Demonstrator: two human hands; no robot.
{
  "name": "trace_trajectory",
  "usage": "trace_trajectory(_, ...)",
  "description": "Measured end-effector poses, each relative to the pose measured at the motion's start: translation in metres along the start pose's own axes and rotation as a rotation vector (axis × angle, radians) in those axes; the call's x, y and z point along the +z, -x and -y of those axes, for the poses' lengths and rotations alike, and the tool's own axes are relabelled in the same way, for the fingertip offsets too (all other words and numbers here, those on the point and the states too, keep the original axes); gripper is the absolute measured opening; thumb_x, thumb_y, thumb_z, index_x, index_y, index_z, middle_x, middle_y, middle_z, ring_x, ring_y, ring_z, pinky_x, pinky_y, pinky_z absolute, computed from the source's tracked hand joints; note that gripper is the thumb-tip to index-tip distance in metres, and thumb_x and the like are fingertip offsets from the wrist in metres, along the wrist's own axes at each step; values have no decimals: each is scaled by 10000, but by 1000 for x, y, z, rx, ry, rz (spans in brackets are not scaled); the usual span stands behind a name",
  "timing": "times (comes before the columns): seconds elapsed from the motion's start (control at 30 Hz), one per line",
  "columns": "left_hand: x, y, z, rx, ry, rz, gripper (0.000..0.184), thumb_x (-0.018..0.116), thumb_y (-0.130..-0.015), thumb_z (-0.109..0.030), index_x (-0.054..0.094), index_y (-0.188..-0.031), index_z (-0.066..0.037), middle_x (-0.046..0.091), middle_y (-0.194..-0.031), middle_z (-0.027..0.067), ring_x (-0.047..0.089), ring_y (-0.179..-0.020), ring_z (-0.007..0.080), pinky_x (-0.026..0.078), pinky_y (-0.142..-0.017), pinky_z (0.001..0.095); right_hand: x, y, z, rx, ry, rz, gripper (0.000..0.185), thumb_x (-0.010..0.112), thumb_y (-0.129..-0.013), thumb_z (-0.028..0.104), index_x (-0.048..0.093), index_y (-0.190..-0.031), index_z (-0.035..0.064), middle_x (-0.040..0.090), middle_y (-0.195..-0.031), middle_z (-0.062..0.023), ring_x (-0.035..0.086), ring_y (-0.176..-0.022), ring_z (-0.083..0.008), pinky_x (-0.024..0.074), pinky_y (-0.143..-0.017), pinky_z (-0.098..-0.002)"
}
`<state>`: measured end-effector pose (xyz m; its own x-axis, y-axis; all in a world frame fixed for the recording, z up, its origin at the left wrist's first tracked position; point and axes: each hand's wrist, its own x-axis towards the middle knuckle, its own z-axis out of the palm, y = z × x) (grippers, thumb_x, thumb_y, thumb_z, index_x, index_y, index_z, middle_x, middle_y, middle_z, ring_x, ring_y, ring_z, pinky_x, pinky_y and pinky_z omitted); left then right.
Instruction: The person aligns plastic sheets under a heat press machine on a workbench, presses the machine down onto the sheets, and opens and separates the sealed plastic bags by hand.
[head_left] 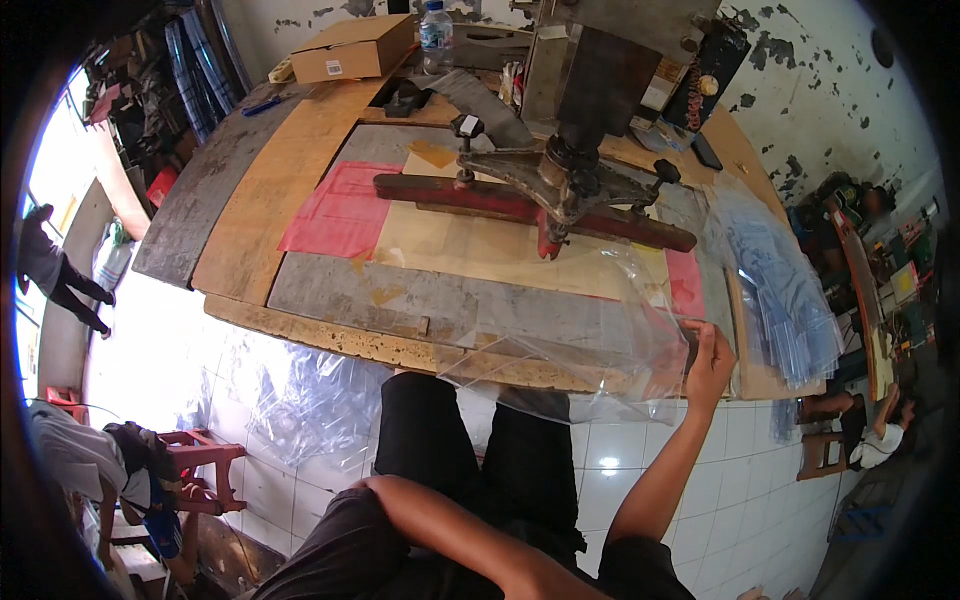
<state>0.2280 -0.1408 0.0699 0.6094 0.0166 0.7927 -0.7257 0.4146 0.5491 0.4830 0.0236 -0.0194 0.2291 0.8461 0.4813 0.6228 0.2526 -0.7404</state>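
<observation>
My right hand (708,362) is at the right front edge of the worktable (350,335), its fingers closed on the edge of a clear plastic sheet (600,345). The sheet spreads left from the hand over the table's front and hangs past its edge. Behind it, a red press bar (460,195) on a metal bracket stands over a cream sheet (430,240) with pink pieces (335,210) at its ends. My left forearm bends across my body at the bottom; the left hand itself is out of view.
Stacked clear plastic pieces (785,290) lie at the table's right. A cardboard box (355,48), a bottle (436,38) and a phone (705,152) are at the back. Plastic (310,400) is piled on the floor at left. Other people are at both sides.
</observation>
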Motion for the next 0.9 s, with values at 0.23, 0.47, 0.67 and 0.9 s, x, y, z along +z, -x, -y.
trace_trajectory(0.23, -2, 2, -1, -3, 4, 0, 533, 580, -1059, -538, 708, -1097, -22, 673, -1141, 195, 653, -1030, 387, 483, -903, 507, 0, -1, -2, 9, -11, -2, 447, 515, -1123, 361, 763, -1012, 5, 782, -969, -83, 697, -930, -196, 501, -871, -342)
trace_trajectory(0.47, -3, 3, 1, -11, 12, 1, 535, 586, -1056, -542, 708, -1099, -23, 672, -1147, 195, 652, -1035, 386, 482, -907, 508, 1, -1, -2, -10, 8, -19, 460, 511, -1124, 371, 762, -1010, 3, 781, -963, -87, 697, -924, -199, 501, -870, -344)
trace_trajectory(0.67, -5, 5, -1, -16, 17, 3, 536, 591, -1053, -545, 709, -1100, -23, 672, -1152, 194, 652, -1039, 384, 482, -910, 508, 0, -1, -2, -20, 26, -12, 452, 510, -1123, 360, 762, -1011, 1, 779, -957, -86, 694, -920, -199, 500, -864, -344)
trace_trajectory(0.9, -9, 9, -6, -29, 11, 8, 538, 598, -1050, -548, 710, -1101, -24, 671, -1159, 193, 651, -1043, 383, 481, -914, 509, 0, -1, -4, 3, 33, -7, 451, 508, -1125, 363, 771, -1015, 13, 780, -972, -82, 689, -920, -198, 497, -843, -342)
